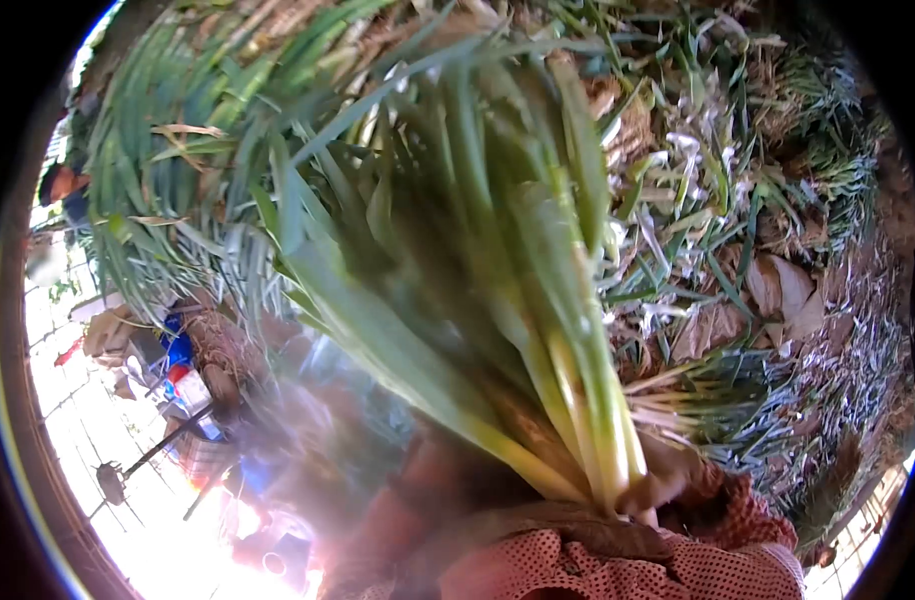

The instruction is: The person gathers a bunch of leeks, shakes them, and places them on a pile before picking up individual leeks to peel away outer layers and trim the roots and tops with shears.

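Note:
A large bunch of leek-like greens (568, 330) fans upward through the middle of the view, with long flat green leaves and pale yellowish stems narrowing at the bottom. My right hand (668, 475) is closed around the stem ends, partly hidden by the stems and a reddish dotted cloth (618, 565). Left of the stems, a dark, blurred shape (443, 475) looks like my left hand, near the lower leaves. Its fingers are smeared and partly hidden, so whether it grips the bunch does not show.
A thick pile of long green leaves (168, 200) lies at upper left. Leaf scraps and dry husks (778, 290) cover the right side, with a smaller bunch (693, 400) among them. Blue and red packaging (183, 370) sits at left beside bright, glaring tiles (88, 400).

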`<state>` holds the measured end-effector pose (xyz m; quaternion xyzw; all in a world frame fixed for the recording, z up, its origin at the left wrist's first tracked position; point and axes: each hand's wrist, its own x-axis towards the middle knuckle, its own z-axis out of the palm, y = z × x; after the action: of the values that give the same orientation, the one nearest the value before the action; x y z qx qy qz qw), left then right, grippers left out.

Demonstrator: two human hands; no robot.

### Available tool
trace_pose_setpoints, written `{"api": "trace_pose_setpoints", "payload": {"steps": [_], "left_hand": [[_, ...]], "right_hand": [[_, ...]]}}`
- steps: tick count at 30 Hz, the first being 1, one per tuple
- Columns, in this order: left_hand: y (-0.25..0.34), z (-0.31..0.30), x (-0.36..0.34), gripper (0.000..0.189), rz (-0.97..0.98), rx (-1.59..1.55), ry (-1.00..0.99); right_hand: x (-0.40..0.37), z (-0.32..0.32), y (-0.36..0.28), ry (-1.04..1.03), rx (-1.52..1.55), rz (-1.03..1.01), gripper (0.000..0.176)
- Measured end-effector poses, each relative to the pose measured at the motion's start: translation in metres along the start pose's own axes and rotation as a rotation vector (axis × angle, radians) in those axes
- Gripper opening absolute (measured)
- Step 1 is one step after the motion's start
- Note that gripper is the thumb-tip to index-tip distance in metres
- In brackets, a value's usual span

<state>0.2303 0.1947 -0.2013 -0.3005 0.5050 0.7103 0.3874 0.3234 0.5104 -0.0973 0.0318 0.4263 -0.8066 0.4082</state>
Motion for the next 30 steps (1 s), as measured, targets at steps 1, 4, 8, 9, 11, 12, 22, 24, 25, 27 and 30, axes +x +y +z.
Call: {"api": "trace_pose_setpoints", "payload": {"steps": [1, 4, 8, 9, 11, 12, 22, 24, 25, 27, 30], "left_hand": [[0.006, 0.007, -0.001, 0.042, 0.055, -0.032, -0.038], [0.023, 0.024, -0.009, 0.044, 0.213, -0.113, -0.166], [0.062, 0.055, -0.03, 0.046, 0.378, -0.173, -0.366], [0.08, 0.071, -0.039, 0.047, 0.374, -0.159, -0.392], [0.117, 0.105, -0.057, 0.048, 0.198, -0.039, -0.336], [0.119, 0.1, -0.052, 0.054, 0.139, -0.005, -0.339], [0.098, -0.002, 0.026, 0.051, 0.028, 0.345, -0.005], [0.115, 0.008, 0.022, 0.05, 0.35, 0.582, 0.245], [0.128, 0.013, 0.025, 0.049, 0.625, 0.802, 0.21], [0.161, 0.024, 0.032, 0.049, 1.312, 1.322, 0.069], [0.17, 0.089, 0.064, 0.043, 1.345, 1.72, -0.578]], "right_hand": [[-0.01, 0.007, -0.012, 0.021, 0.027, -0.044, 0.096], [-0.022, 0.018, -0.023, 0.099, 0.2, -0.165, 0.093], [-0.005, 0.025, 0.021, 0.251, 0.677, -0.261, 0.089], [0.002, 0.026, 0.033, 0.278, 0.772, -0.276, 0.088], [0.018, 0.03, 0.055, 0.324, 0.924, -0.305, 0.086], [0.029, 0.032, 0.066, 0.343, 0.987, -0.315, 0.085], [0.107, 0.049, 0.106, 0.406, 1.28, -0.403, 0.077], [0.119, 0.055, 0.108, 0.416, 1.311, -0.43, 0.076], [0.124, 0.055, 0.109, 0.417, 1.321, -0.445, 0.076], [0.135, 0.058, 0.111, 0.438, 1.317, -0.473, 0.075], [0.141, 0.066, 0.116, 0.469, 1.263, -0.514, 0.072]]}}
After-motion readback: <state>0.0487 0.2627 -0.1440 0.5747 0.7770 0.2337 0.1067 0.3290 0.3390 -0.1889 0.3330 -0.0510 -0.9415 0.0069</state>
